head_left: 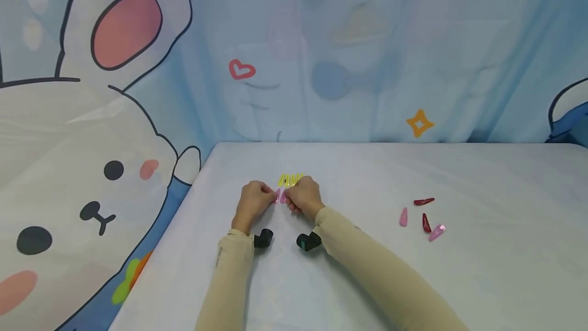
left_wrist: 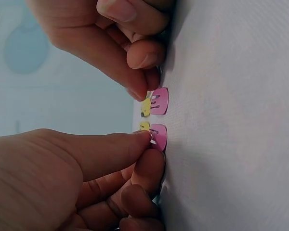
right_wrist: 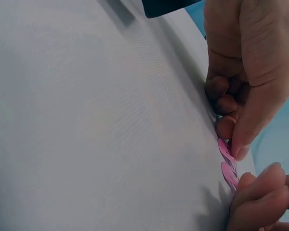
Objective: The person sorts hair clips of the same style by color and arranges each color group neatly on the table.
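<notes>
My left hand [head_left: 254, 202] pinches a pink snap hair clip [left_wrist: 160, 138] between thumb and forefinger, low over the white table. Right beside it, my right hand [head_left: 305, 195] has thumb and forefinger on a second pink hair clip [left_wrist: 160, 101]. The two pink clips lie side by side, wide ends toward me, and the fingertips hide part of both. Just beyond them, several yellow hair clips [head_left: 287, 180] stand in a row, partly covered by the right hand in the head view.
On the right of the white table [head_left: 358, 280] lie two dark red hair clips, one farther back [head_left: 423, 202] and one nearer [head_left: 426, 222]. Two pink ones lie by them, a left clip [head_left: 403, 217] and a right clip [head_left: 437, 232]. A blue printed curtain [head_left: 285, 111] hangs behind.
</notes>
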`<state>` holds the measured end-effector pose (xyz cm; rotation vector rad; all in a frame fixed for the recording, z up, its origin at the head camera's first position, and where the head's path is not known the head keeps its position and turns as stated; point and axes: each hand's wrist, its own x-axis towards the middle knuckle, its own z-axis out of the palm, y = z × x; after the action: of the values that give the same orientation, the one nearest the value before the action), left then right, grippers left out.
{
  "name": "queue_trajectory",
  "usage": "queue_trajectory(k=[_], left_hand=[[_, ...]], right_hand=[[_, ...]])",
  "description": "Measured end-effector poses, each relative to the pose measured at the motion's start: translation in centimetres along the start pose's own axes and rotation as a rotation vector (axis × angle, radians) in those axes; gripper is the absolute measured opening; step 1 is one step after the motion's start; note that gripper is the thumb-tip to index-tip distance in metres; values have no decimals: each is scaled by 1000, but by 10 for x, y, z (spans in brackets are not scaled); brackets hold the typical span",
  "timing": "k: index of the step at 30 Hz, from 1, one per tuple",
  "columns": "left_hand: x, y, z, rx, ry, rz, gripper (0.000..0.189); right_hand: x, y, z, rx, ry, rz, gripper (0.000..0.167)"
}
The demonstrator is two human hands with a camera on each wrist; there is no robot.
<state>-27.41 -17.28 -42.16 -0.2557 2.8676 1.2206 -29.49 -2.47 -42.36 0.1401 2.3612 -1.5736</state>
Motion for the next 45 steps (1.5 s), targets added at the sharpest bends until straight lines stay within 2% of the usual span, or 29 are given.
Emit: queue_trajectory(k=[7,11,16,21,28,37,40,45], left_hand=[[0,-5,2,14,-1,-1,13],[1,-5,3,22,5,-29,13],[4,-5,4,29,10,-24,13],[2,-7,3,23,22,9,14],[1,-8,-2,24,36,36,13],[4,-13,-5,40,39,24,14],[4,-13,-6,44,42,15,15],[4,-17,-9,40,40,-3,15]], right_hand=[[-5,11,-3,66,-47,-67,12],[-12,16,-14,142,-101,-100,18],[-26,22,-41,190,-132,-159,26],[-45,30,-81,181,-138,-233,30],[-78,52,-143,98,-62,-290,34],[-113,87,-208,-87,70,-268,33],[-119,101,-227,-182,120,-272,35],[-120,121,-248,-404,183,-270,34]])
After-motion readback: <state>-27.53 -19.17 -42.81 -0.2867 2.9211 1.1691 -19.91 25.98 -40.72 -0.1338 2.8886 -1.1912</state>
